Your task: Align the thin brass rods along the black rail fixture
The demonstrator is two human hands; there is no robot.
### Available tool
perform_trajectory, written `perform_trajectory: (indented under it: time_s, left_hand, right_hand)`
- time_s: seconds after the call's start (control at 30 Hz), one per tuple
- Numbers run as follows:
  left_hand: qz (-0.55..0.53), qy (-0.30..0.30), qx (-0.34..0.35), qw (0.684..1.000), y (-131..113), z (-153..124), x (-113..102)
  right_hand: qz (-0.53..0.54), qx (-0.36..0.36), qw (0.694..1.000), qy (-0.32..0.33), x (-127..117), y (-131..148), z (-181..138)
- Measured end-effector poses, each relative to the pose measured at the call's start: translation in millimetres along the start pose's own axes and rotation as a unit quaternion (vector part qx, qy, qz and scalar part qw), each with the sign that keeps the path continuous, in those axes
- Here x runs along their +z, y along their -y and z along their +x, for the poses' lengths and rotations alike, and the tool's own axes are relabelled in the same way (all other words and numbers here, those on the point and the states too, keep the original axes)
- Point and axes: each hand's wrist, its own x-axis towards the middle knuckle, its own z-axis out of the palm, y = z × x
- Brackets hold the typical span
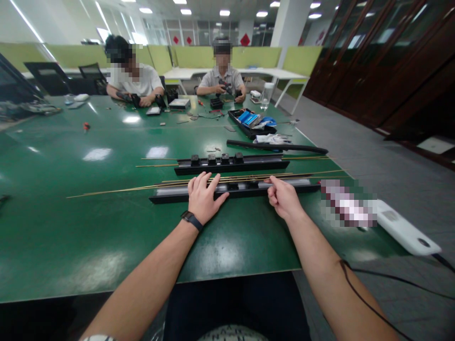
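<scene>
My left hand [205, 196] lies with spread fingers across the near long black channel [185, 192], its fingertips at the thin brass-coloured rods [149, 187] along the channel's far side. At the right part of the same channel is my right hand [284, 198]. Its index finger reaches to the rods while the other fingers curl in toward the thumb; whatever they may hold is hidden. Behind lies a second black channel [209, 168] with several small dark blocks [225, 158] standing in it. More thin rods [156, 166] stick out past both of its ends.
A black tray [245, 128] with blue packets, white gloves [272, 139] and a black bar [277, 146] lie farther back. A white device [405, 227] with a cable is at the table's right edge. Two people [135, 80] work across the green table [106, 227].
</scene>
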Motion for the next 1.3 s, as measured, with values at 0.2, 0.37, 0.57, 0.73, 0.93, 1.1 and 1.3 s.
perform_trajectory:
  time_s: [0.2, 0.37, 0.57, 0.73, 0.93, 1.1, 1.3]
  left_hand:
    - [-0.002, 0.005, -0.005, 1.0, -1.5, -0.1, -1.3]
    - [-0.001, 0.01, -0.007, 1.0, -1.1, -0.1, -1.2]
    - [-0.002, 0.004, -0.005, 1.0, -0.5, 0.0, -0.3]
    - [-0.002, 0.004, -0.005, 1.0, -0.7, -0.5, -0.3]
    - [-0.005, 0.009, -0.011, 1.0, -1.5, 0.4, -2.3]
    - [-0.007, 0.013, -0.013, 1.0, -2.1, 2.1, -6.2]
    - [0.0, 0.021, -0.013, 1.0, -1.9, 2.7, -8.7]
  right_hand:
    - [-0.011, -0.009, 1.0, 0.021, 1.1, -0.1, -1.5]
    - [-0.007, -0.002, 1.0, 0.014, 0.4, -1.7, 0.4]
    - [-0.004, -0.002, 1.0, 0.016, 0.5, 0.1, -1.5]
    - [-0.006, 0.002, 1.0, 0.02, 3.6, 1.2, -4.2]
    - [-0.005, 0.003, 1.0, 0.01, 0.2, 1.1, -1.8]
    - [-0.001, 0.001, 1.0, 0.015, -2.1, -0.5, -0.3]
    - [0.0, -0.002, 1.0, 0.015, -4.3, -2.4, 0.7]
